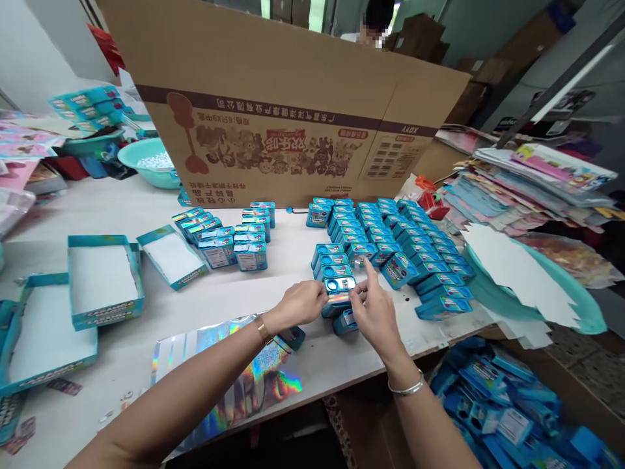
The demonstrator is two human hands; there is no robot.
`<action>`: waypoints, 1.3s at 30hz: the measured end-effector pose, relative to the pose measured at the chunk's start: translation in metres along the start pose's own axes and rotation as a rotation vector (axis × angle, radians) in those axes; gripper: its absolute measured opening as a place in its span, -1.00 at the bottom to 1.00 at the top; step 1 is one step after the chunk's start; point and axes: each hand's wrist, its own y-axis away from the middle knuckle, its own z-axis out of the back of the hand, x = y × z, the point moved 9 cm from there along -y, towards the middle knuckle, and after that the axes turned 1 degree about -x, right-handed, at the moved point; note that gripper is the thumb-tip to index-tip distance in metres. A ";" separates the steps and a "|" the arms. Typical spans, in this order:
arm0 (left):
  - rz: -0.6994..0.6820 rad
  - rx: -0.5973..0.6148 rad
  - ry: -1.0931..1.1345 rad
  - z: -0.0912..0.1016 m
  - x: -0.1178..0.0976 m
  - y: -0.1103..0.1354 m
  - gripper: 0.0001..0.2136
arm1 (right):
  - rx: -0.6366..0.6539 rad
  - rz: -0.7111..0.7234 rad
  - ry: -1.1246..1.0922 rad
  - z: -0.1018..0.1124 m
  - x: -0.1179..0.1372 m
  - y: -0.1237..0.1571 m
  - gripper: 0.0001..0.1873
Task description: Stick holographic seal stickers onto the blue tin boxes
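Note:
A narrow shiny holographic sticker strip stretches between my two hands, just over the top of a small blue box. My left hand pinches its left end, fingers closed. The right end is pinched by my right hand, thumb against the fingers with the index finger pointing out. A blue box with a round mark on top stands right behind the strip. Partly hidden by my right hand is another blue box. Under my left forearm lies a holographic sticker sheet, its edge near the table front.
Rows of blue boxes stand beyond my right hand. Other blue boxes stand left, near blue trays. A big cardboard sheet rises behind. A carton of blue boxes sits below right. A person is behind.

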 end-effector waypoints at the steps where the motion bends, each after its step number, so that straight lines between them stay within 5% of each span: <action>1: 0.004 0.006 -0.021 -0.001 0.002 -0.001 -0.78 | 0.011 -0.005 0.006 -0.004 -0.002 0.001 -0.25; 13: 0.086 0.121 -0.080 -0.016 0.010 -0.023 -0.82 | -0.008 0.042 0.044 -0.013 -0.005 0.001 -0.21; 18: 0.127 0.103 -0.100 -0.008 0.024 -0.022 -0.96 | -0.059 0.055 -0.016 0.004 0.001 -0.001 -0.27; 21: 0.049 0.074 0.014 0.008 0.022 -0.022 -0.65 | -0.043 0.053 -0.129 0.023 0.014 -0.005 -0.44; 24: -0.076 -0.005 0.380 0.025 0.010 -0.021 -0.15 | 0.040 0.031 -0.297 0.034 0.026 -0.011 -0.56; 26: -0.135 -0.030 0.589 0.028 0.005 -0.021 -0.04 | 0.081 0.006 -0.395 0.036 0.030 -0.015 -0.62; 31: -0.154 -0.057 0.659 0.024 0.005 -0.021 -0.61 | 0.130 -0.088 -0.521 0.026 0.023 -0.018 -0.64; 35: -0.119 -0.035 0.717 0.024 0.010 -0.018 -0.72 | 0.080 -0.153 -0.526 0.015 0.013 -0.019 -0.62; 39: -0.080 0.043 0.657 0.019 0.013 -0.020 -0.77 | -0.102 -0.129 -0.347 0.013 0.010 -0.024 -0.75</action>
